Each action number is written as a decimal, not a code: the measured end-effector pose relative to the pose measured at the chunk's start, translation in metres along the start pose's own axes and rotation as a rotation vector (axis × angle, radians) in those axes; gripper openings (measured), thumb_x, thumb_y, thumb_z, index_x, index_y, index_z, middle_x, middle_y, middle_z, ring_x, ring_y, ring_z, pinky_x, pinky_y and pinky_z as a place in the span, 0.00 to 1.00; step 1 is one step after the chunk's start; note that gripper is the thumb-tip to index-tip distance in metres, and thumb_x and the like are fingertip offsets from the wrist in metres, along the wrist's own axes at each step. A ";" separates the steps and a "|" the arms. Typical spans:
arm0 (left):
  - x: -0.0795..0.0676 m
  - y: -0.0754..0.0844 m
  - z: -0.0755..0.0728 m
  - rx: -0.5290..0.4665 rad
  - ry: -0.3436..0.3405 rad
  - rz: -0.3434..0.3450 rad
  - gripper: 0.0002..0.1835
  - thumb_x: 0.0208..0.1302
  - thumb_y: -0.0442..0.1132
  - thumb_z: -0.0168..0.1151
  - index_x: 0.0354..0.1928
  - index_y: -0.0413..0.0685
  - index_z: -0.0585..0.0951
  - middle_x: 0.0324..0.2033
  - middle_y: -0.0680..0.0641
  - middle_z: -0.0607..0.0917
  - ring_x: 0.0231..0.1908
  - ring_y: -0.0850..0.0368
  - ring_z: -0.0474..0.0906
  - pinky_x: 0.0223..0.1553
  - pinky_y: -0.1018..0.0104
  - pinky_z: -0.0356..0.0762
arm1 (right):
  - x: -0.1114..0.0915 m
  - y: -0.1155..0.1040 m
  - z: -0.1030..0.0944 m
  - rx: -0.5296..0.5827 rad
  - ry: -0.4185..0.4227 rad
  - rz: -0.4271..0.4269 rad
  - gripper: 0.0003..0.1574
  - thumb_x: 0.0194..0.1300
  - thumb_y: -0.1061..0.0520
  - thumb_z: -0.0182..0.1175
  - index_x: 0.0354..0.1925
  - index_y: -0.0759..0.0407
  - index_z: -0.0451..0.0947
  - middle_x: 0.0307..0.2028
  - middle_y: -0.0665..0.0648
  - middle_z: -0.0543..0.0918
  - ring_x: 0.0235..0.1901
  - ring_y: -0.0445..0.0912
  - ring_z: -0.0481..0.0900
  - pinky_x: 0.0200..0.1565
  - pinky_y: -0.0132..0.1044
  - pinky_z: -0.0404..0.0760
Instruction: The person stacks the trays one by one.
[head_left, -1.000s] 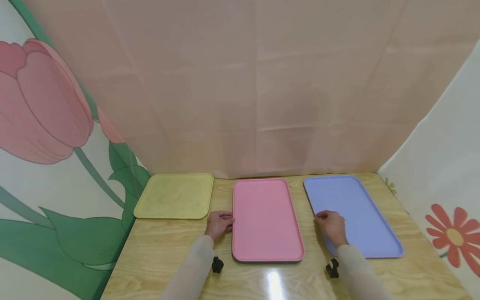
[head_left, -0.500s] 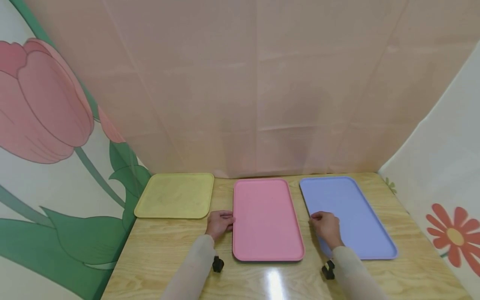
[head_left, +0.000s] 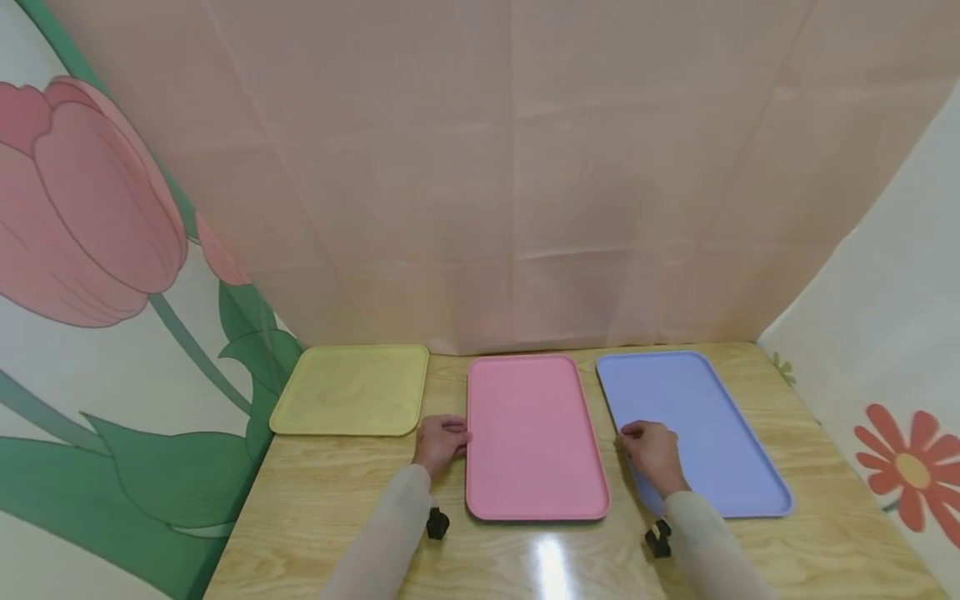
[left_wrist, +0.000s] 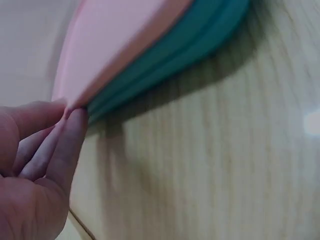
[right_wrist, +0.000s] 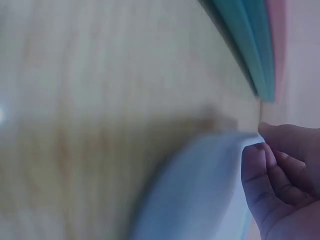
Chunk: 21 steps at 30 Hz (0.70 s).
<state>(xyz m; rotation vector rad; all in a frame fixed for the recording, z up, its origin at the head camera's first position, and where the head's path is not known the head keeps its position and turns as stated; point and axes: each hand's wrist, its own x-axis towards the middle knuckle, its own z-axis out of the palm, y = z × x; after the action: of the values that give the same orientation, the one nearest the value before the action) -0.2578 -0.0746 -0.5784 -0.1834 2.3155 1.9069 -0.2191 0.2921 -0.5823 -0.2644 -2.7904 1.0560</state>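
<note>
In the head view a pink tray (head_left: pixel 534 437) lies in the middle of the table. My left hand (head_left: pixel 439 443) pinches its left rim between thumb and fingers. Teal trays (left_wrist: pixel 185 55) are stacked right under it, as the left wrist view shows. To the right, a blue-violet tray (head_left: pixel 720 442) lies lengthwise, its left rim pinched by my right hand (head_left: pixel 654 454). That same rim shows between thumb and fingers (right_wrist: pixel 257 172) in the right wrist view. The right hand covers part of the tray's near left side.
A yellow tray (head_left: pixel 351 390) lies sideways at the back left, close to my left hand. The wooden table (head_left: pixel 300 517) meets a pinkish cloth backdrop (head_left: pixel 480 208) behind the trays. Flower-printed sheets stand at both sides. A strip of table separates the pink and blue-violet trays.
My right hand has shifted a little to the left, bringing the blue-violet tray closer to the pink one. The left hand and the pink tray have stayed in place.
</note>
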 end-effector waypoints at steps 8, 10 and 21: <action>0.003 0.030 0.011 0.020 0.053 0.042 0.16 0.54 0.26 0.72 0.47 0.30 0.85 0.35 0.42 0.87 0.31 0.55 0.86 0.36 0.57 0.88 | 0.013 0.008 -0.037 -0.027 0.025 0.008 0.13 0.63 0.60 0.67 0.38 0.72 0.85 0.30 0.63 0.87 0.25 0.45 0.80 0.25 0.36 0.77; 0.002 0.038 0.018 0.021 0.034 0.033 0.17 0.54 0.27 0.73 0.48 0.30 0.84 0.35 0.41 0.88 0.32 0.55 0.86 0.36 0.59 0.88 | 0.016 0.013 -0.047 -0.034 0.020 0.019 0.14 0.64 0.59 0.66 0.39 0.73 0.85 0.30 0.63 0.87 0.24 0.44 0.80 0.24 0.36 0.77; -0.001 0.065 0.077 0.015 -0.051 0.076 0.17 0.52 0.27 0.75 0.45 0.28 0.84 0.31 0.43 0.88 0.28 0.54 0.87 0.29 0.67 0.86 | 0.030 0.052 -0.093 -0.096 0.117 0.023 0.16 0.63 0.59 0.66 0.40 0.75 0.83 0.30 0.67 0.86 0.31 0.60 0.82 0.28 0.40 0.76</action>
<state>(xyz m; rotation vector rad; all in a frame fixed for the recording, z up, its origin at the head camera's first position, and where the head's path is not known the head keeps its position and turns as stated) -0.2661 0.0136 -0.5303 -0.0451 2.3351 1.9050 -0.2241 0.3968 -0.5454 -0.3583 -2.7430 0.8820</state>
